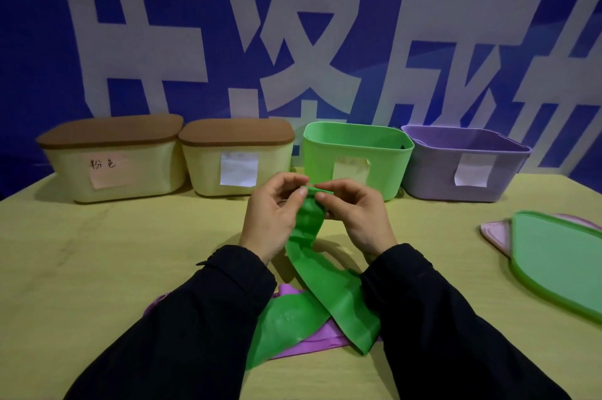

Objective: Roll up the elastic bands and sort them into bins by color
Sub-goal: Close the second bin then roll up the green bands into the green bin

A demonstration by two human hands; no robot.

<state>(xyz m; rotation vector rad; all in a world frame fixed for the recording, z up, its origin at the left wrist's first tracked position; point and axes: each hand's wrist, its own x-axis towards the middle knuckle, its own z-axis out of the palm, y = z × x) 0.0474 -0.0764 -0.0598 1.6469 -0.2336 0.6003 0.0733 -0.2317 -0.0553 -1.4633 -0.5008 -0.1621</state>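
Where sleeves overlap, purple band [312, 339] half-hidden | both hands' grip pinches green band [308, 223]

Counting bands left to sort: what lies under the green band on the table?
A purple band lies under the green band; the sleeves cover part of it, so more could be hidden.

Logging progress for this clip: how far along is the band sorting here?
Early. Done: the green bin and purple bin are open, lids set aside right; no rolled band is visible inside. In hand: the left hand and right hand pinch the green band, starting its roll. Left: the purple band.
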